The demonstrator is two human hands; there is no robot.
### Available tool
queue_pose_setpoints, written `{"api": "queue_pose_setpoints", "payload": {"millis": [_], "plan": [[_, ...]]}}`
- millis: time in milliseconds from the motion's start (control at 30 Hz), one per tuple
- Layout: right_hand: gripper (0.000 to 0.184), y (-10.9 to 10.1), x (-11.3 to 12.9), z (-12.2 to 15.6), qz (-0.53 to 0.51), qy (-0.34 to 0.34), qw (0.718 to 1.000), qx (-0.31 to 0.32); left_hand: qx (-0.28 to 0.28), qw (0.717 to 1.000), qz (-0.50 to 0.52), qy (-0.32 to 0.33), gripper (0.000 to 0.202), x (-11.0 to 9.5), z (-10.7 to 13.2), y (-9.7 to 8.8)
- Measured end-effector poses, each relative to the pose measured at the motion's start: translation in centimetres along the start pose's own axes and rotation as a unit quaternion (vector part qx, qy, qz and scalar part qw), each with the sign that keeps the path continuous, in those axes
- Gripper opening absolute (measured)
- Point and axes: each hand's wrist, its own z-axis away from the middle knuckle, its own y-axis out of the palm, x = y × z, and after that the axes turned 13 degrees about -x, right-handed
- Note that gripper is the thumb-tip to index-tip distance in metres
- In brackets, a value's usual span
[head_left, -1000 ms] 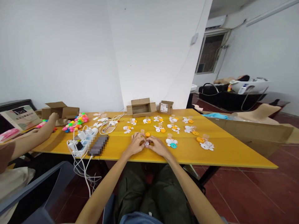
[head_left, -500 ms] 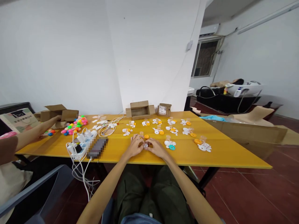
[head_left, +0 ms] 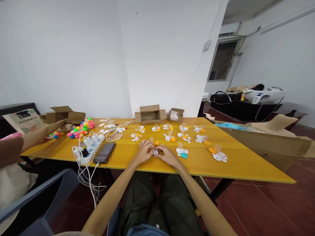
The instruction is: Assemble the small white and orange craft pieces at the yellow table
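Both my hands rest on the yellow table point(head_left: 246, 164) near its front edge, fingertips meeting. My left hand point(head_left: 144, 151) and my right hand point(head_left: 167, 154) pinch a small white round part point(head_left: 155, 152) between them. Just beyond my fingers lies an orange ring point(head_left: 157, 143). To the right of my right hand sit white round pieces with a teal ring point(head_left: 183, 155). Farther back, several small groups of white and orange parts point(head_left: 169, 137) lie in rows across the table.
A power strip with chargers and white cables point(head_left: 85, 151) and a dark phone point(head_left: 105, 153) lie at left. Another person's arm point(head_left: 36, 132) reaches toward colourful balls point(head_left: 78, 129) and an open cardboard box point(head_left: 64, 115). Two small boxes point(head_left: 150, 114) stand by the wall.
My hands have stayed together on the small white part. The other person's hand has shifted slightly near the left box. The camera view has moved a little.
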Motion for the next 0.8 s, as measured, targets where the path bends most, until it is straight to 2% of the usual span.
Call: {"api": "queue_pose_setpoints", "payload": {"millis": [300, 533, 800], "plan": [[0.008, -0.01, -0.17, 0.15, -0.004, 0.002, 1.0, -0.002, 0.022, 0.999, 0.009, 0.035, 0.014, -0.37, 0.09, 0.03], [0.005, -0.12, 0.48, 0.22, -0.007, 0.009, 1.0, -0.005, 0.038, 0.999, 0.007, 0.035, 0.016, -0.87, -0.03, -0.13], [0.006, 0.01, -0.02, 0.22, -0.007, 0.009, 1.0, -0.007, 0.036, 0.999, 0.004, 0.041, 0.014, -0.73, -0.13, 0.02]]}}
